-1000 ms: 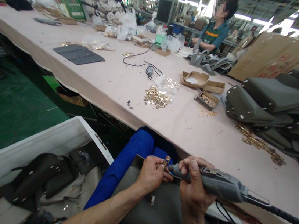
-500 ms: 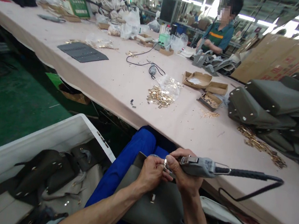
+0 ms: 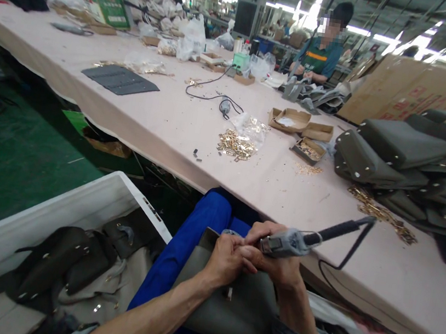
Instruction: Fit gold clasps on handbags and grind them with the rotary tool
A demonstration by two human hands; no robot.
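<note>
In my right hand (image 3: 276, 260) is a grey corded electric screwdriver (image 3: 285, 243), its cable end pointing up to the right and its tip hidden by my fingers. My left hand (image 3: 224, 260) is closed in a pinch and touches the right hand's fingertips. Whatever it pinches is covered by the fingers. Both hands are above an olive-grey bag (image 3: 238, 318) lying across my lap. A small metal fitting (image 3: 229, 294) shows on the bag just below the hands.
A white bin (image 3: 120, 186) with bag pieces stands at my left. On the table (image 3: 170, 126) lie gold metal fittings (image 3: 236, 145), small cardboard boxes (image 3: 294, 119) and a grey panel (image 3: 119, 79). Stacked bags (image 3: 400, 147) stand at right. A co-worker (image 3: 322, 54) is across the table.
The screwdriver has tilted, its cable end swinging up and to the left. My right fingers have closed in against my left hand, covering the shiny metal piece seen between them before.
</note>
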